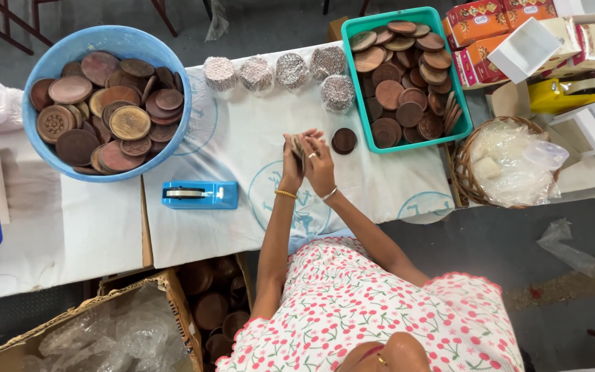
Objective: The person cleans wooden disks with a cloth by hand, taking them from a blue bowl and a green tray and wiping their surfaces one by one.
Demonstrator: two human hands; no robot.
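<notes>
Matt brown wooden discs (399, 76), glossy teal plastic tray (408, 141), woven basket (464, 172)

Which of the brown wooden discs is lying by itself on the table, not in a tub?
The single dark disc on the white cloth, just right of the hands and beside the teal tray; all others sit heaped in containers.

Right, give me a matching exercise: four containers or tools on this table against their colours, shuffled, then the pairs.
Things:
1. round basin of wooden discs
2. rectangular tray of wooden discs
3. tape dispenser by the cartons
4. woven basket with plastic bags

Colours:
A. yellow
B. brown
C. light blue
D. teal green

Pairs: 1-C, 2-D, 3-A, 4-B
</notes>
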